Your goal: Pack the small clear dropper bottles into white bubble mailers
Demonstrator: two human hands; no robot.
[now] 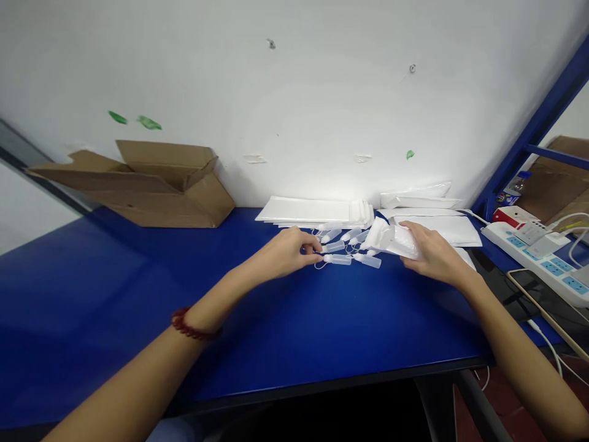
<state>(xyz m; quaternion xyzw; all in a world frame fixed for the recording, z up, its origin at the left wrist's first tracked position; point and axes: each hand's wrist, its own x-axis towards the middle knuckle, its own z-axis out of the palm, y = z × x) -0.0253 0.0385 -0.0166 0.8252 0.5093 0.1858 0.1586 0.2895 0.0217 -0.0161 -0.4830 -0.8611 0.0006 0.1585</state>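
Observation:
Several small clear plastic bottles (pixel 350 245) with white caps lie in a loose cluster on the blue table (pixel 138 288). My left hand (pixel 288 253) pinches the capped end of one of these small bottles (pixel 337 259) at the cluster's left side. My right hand (pixel 432 253) grips a white padded bag (pixel 396 240) just right of the bottles, its open mouth turned toward them. A red bead bracelet sits on my left wrist.
A stack of flat white bags (pixel 317 212) lies against the wall, with more white envelopes (pixel 432 215) to its right. An open cardboard box (pixel 151 184) sits at the back left. A white power strip (pixel 538 258), cables and a phone (pixel 547 310) crowd the right edge.

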